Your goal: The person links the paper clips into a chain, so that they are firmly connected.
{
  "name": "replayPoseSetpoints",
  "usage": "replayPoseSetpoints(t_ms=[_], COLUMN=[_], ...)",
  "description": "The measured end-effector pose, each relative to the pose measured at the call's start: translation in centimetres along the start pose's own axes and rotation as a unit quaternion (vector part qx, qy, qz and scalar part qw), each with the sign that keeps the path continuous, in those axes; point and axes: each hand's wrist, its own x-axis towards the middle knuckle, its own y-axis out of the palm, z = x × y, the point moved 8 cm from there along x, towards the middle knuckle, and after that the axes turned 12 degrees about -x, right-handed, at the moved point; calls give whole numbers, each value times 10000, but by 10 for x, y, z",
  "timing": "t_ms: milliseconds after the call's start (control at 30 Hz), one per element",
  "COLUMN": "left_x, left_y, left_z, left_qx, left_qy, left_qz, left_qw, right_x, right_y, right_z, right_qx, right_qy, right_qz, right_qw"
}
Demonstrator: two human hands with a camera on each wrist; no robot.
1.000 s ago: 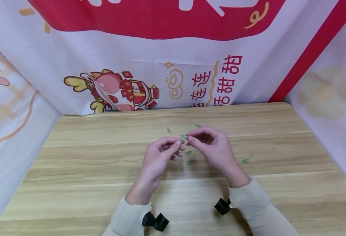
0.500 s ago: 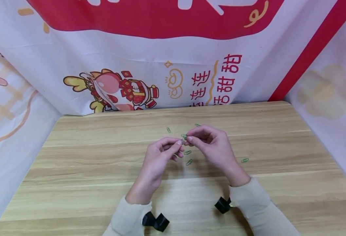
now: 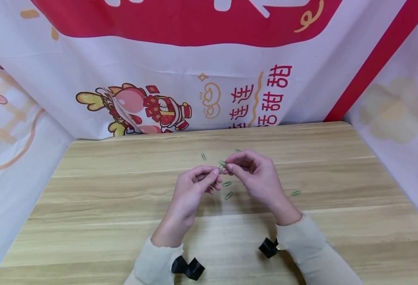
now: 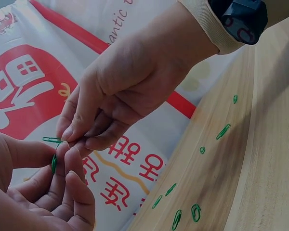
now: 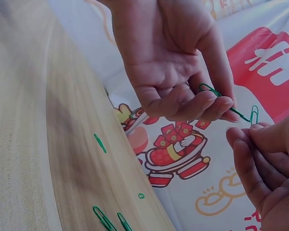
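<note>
Above the table, my left hand (image 3: pixel 191 190) pinches a green paper clip (image 4: pixel 54 164) between thumb and fingers. Part of that paper clip (image 5: pixel 209 89) also shows along the fingers in the right wrist view. Close against it, my right hand (image 3: pixel 260 176) pinches another green paper clip (image 5: pixel 254 114) by one end, its loop sticking up. The two clips meet between the fingertips; whether they are hooked together I cannot tell. Below the hands, two loose paper clips, one nearer (image 3: pixel 228 195) and one farther (image 3: pixel 227 184), lie on the wood.
More green paper clips lie around on the wooden table (image 3: pixel 105 221): one at the back left (image 3: pixel 203 156), one partly behind the right hand (image 3: pixel 238 150), one to the right (image 3: pixel 296 193). A printed white and red cloth (image 3: pixel 180 63) hangs behind the table and along its sides.
Both hands stay nearly in place. The right fingertips have shifted slightly, and the clip in them now stands more upright against the left hand's clip. The loose clips have not moved.
</note>
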Motion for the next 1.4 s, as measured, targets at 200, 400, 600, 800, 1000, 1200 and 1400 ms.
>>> replayPoseSetpoints(t_ms=[200, 400, 600, 800, 1000, 1200, 1400], left_x=[0, -1, -2, -3, -3, -3, -2], left_y=[1, 1, 1, 3, 4, 2, 1], left_z=[1, 1, 1, 2, 4, 3, 3], left_qx=[-50, -135, -146, -231, -331, -491, -490], left_qy=[-100, -124, -127, -119, -128, -176, -168], left_qz=[78, 75, 36, 38, -3, -147, -167], left_qw=[9999, 9998, 9998, 9997, 9994, 9985, 9985], right_x=[-2, -4, -4, -4, -4, -4, -5], right_y=[1, 1, 1, 2, 2, 2, 4], right_z=[6, 9, 12, 12, 12, 13, 13], right_qx=[-279, -198, -191, -309, -317, -278, -242], right_qy=[-180, -277, -423, -593, -638, -680, -722], right_qz=[-158, -274, -259, -302, -287, -278, -254], right_qw=[9993, 9990, 9986, 9973, 9970, 9969, 9968])
